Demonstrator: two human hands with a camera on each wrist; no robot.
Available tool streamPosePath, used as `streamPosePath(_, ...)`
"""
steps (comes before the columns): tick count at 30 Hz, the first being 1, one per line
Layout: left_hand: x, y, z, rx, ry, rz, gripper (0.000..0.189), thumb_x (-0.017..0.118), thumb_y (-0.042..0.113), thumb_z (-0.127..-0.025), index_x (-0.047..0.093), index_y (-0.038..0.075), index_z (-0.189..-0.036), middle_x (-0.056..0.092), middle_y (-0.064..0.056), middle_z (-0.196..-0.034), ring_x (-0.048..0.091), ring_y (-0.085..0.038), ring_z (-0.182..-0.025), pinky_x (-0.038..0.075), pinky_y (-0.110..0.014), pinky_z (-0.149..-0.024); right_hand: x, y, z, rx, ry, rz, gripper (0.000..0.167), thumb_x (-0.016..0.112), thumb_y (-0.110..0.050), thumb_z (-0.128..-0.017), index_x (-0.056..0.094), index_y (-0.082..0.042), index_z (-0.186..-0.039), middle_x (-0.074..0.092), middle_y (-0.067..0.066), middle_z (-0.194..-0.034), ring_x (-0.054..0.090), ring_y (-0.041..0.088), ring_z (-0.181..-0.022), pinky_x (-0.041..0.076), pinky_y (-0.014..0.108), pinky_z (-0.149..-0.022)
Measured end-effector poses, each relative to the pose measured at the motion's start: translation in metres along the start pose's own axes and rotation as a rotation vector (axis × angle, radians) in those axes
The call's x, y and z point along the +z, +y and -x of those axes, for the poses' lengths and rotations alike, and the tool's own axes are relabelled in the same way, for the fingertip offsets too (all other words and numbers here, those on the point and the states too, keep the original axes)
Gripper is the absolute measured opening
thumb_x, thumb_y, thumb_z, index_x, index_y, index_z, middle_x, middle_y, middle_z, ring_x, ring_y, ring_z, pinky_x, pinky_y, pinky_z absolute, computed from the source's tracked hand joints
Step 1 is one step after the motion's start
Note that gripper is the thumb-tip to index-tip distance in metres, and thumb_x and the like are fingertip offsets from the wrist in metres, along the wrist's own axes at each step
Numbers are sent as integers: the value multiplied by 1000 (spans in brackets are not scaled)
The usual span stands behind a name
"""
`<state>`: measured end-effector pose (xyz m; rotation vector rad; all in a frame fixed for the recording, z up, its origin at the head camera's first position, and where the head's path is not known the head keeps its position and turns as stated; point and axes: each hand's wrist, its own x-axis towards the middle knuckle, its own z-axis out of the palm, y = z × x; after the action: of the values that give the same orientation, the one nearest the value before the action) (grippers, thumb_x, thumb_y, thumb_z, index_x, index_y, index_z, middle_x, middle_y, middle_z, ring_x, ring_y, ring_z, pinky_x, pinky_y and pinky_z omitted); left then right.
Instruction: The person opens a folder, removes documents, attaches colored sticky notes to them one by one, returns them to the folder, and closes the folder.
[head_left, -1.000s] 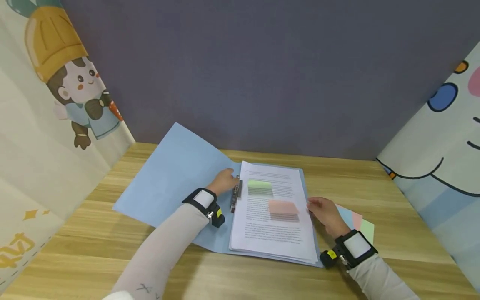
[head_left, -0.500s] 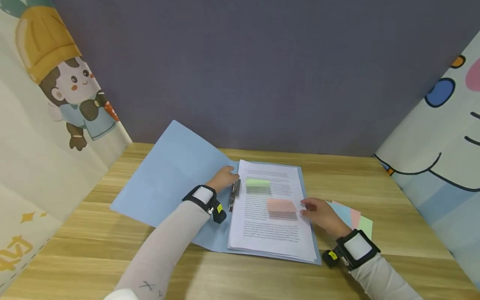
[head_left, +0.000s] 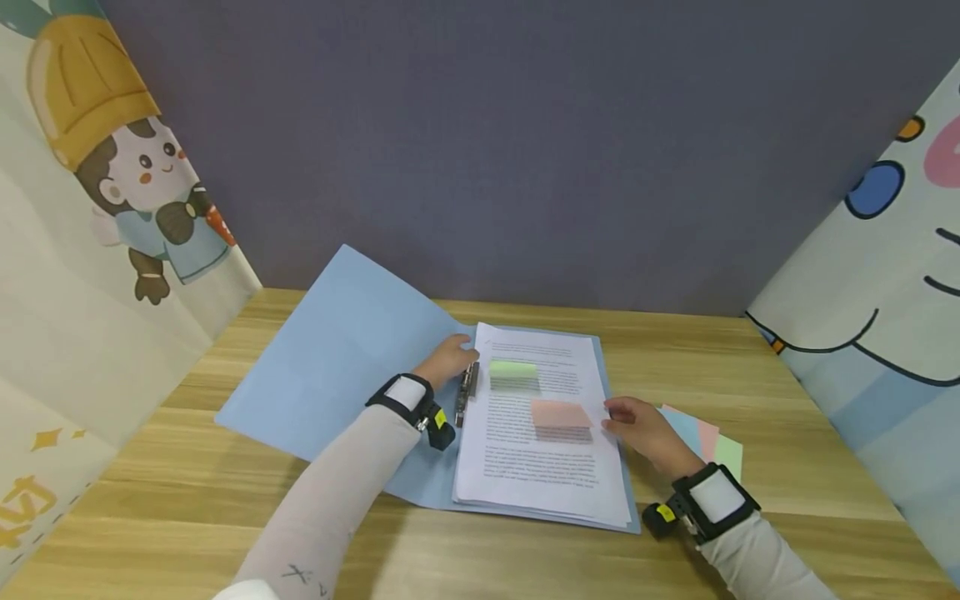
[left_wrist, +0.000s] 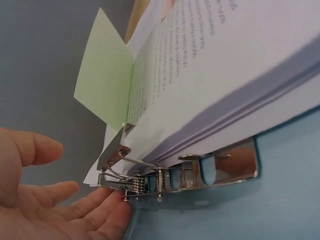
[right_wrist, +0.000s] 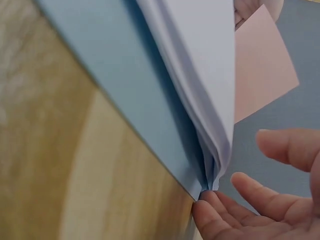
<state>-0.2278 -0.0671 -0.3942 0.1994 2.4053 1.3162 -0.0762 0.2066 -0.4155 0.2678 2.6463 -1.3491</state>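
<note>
A light blue folder [head_left: 337,342] lies spread on the table, its left cover angled out. Printed sheets [head_left: 540,479] sit in its right half beside a metal lever clip [head_left: 467,396]. One green sticky note [head_left: 513,369] and one pink sticky note [head_left: 561,414] stand up from the top page. My left hand [head_left: 446,360] has its fingertips at the clip's far end; the left wrist view shows thumb and fingers apart. At the sheets' right edge is my right hand [head_left: 648,429]. Its lower fingertips touch the folder and sheet edges in the right wrist view, thumb apart.
Blue, pink and green sticky notes [head_left: 708,440] lie on the wooden table [head_left: 525,562], partly behind the right hand. A dark grey panel [head_left: 480,158] rises behind the table. Cartoon-printed curtains [head_left: 877,275] flank both sides.
The right hand has shifted slightly left along the sheets' right edge, and its thumb and fingers have spread apart. The left hand stays at the clip. The head view has moved slightly.
</note>
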Motion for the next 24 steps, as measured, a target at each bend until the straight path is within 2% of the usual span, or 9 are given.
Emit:
streamPosePath(4,-2,-3,-3,-2,-7,64,50,44,18,-91,31,2,-137,36,-18,-137,45,-30,-116,39,-42,-95,-1,0,-1,15,-13,-3,47,53,-15,-88,39,5,-128,42,26,-128,41,39,-117,42,46,-90)
streamPosePath(9,-5,0,-1,-19,13,75,49,45,20,-91,33,5,-136,42,-15,-132,48,-29,-113,40,-42,-94,-2,1,-2,2,-17,0,47,52,-17,-89,38,5,-129,42,26,-128,42,38,-116,43,45,-87)
streamPosePath(13,-7,7,5,32,25,18,45,46,18,-90,38,4,-132,46,-16,-128,49,-28,-113,41,-41,-92,-3,3,-3,-17,-16,-7,47,50,-16,-89,38,6,-128,42,26,-128,42,38,-116,43,45,-88)
streamPosePath(17,-8,11,11,106,32,-68,39,48,15,-89,47,3,-126,53,-14,-118,52,-25,-104,44,-37,-83,-4,2,-2,-20,-20,-6,46,48,-16,-90,38,6,-128,41,27,-129,40,39,-117,40,48,-91)
streamPosePath(24,-11,15,22,131,40,-148,35,48,16,-89,51,4,-122,55,-11,-108,53,-20,-91,44,-29,-69,-5,2,-2,-32,-19,4,45,46,-17,-91,38,6,-128,42,26,-129,39,39,-118,38,49,-92)
